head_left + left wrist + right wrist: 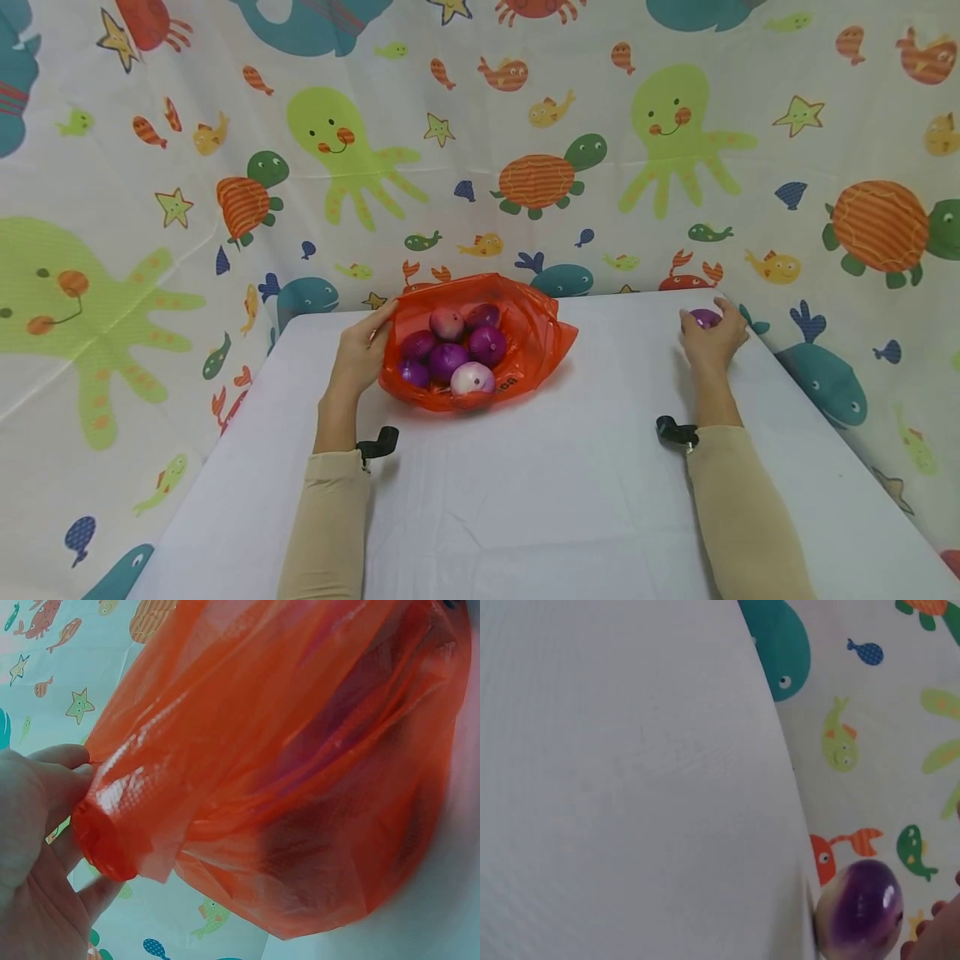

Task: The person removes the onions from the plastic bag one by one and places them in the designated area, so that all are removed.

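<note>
A red plastic bag point(551, 337) stands on the white table with its mouth open, several red onions point(448, 362) showing inside. My left hand point(362, 348) pinches the bag's left rim; in the left wrist view the fingers point(75, 754) hold a rolled fold of the red plastic. At the table's far right, a single red onion point(862, 911) sits beneath my right hand point(712, 337). That hand's fingers are spread and bent loosely around the onion. The right wrist view shows the fingertips point(922, 928) beside the onion with a slight gap.
The white-covered table point(525, 483) stretches between the arms. A hanging cloth point(450, 200) printed with sea animals rises along its back edge and continues past both sides. A small black camera sits on each wrist.
</note>
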The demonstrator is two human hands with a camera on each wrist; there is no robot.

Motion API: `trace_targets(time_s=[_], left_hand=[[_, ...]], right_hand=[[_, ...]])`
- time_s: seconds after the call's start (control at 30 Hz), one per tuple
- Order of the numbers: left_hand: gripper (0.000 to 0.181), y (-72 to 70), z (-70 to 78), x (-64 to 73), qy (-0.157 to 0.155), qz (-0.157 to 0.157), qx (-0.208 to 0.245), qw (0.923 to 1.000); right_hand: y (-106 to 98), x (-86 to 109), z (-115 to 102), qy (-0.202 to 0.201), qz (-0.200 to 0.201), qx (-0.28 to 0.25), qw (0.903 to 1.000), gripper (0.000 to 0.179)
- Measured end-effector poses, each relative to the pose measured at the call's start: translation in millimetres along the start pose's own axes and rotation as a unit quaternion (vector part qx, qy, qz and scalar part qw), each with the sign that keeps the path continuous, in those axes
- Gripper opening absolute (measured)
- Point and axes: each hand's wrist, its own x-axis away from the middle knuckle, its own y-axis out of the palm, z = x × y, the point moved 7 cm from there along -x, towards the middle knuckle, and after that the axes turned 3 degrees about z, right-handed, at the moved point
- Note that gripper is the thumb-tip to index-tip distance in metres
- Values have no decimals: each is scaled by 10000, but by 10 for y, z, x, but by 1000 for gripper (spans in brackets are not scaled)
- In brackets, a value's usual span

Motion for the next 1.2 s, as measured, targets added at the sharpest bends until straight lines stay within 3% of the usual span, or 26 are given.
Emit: trace_targets(time_s=[0.43,0.67,1.03,1.2], left_hand=[[47,4,0,2,42,-13,24,10000],[46,-10,11,15,-24,-29,36,10000],[47,-16,13,8,44,-19,23,10000],[47,-18,14,12,57,-21,37,10000]], right_hand=[[145,300,-482,-1161,-67,-217,9930,58],[259,487,-732,-2261,-200,-610,9720,50],[503,888,-1040,-2794,-935,-845,9519,52],[596,1098,-1140,-3105,-1270,-898,9378,52]])
